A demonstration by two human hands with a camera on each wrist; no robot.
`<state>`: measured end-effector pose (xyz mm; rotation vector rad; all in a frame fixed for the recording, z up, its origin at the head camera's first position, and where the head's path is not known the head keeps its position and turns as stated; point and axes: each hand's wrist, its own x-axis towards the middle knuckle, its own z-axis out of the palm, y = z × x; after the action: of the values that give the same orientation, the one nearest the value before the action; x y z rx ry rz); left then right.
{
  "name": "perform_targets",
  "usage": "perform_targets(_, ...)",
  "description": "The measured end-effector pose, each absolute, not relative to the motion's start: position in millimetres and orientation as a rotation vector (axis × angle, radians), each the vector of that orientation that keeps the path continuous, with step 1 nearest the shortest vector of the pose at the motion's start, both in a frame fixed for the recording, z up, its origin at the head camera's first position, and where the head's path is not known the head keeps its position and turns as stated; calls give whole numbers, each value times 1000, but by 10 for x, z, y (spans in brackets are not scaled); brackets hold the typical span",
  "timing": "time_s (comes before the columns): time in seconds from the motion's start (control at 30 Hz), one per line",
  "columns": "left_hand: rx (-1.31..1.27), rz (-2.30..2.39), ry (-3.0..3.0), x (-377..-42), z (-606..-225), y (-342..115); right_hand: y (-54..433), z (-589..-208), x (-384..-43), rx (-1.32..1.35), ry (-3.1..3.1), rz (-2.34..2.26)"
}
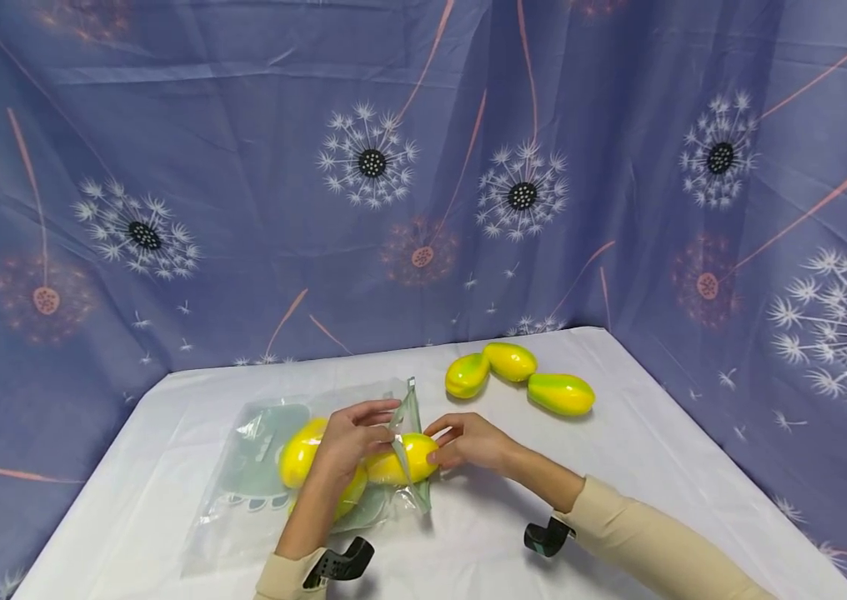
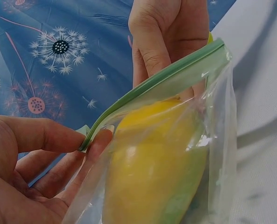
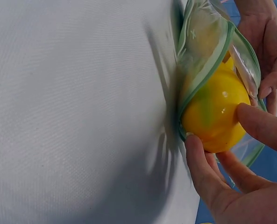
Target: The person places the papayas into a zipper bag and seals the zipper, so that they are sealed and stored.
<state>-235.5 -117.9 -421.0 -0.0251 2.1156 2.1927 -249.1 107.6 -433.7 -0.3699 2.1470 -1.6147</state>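
Note:
A clear zip bag (image 1: 217,533) with a green-edged mouth lies on the table, its mouth towards the right. My left hand (image 1: 344,440) pinches the rim of that mouth between thumb and finger, as the left wrist view shows. At the opening, my right hand (image 1: 478,442) holds the end of a glossy yellow-green mango (image 3: 217,112) with thumb and fingertips. Most of this mango is inside the bag; in the left wrist view its body (image 2: 152,158) shows through the plastic. Two other mangoes (image 1: 299,454) are deeper in the bag, partly hidden by my left hand and forearm.
Three loose mangoes (image 1: 562,394) lie close together at the back right of the white-covered table (image 1: 513,533). Behind and beside the table hangs a blue curtain (image 1: 243,167) with dandelion prints. Both wrists wear black camera mounts (image 1: 344,562).

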Motion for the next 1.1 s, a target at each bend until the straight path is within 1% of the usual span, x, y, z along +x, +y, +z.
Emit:
perform_targets(0.37, -5, 2230, 2088, -2340, -4233, -1170, 1086, -4361, -2443, -381, 2198, -1568)
perform_targets(1.1, -27, 2238, 2045, -2365, -4209, -1219, 1037, -4359, -2478, -353, 2116, -1599)
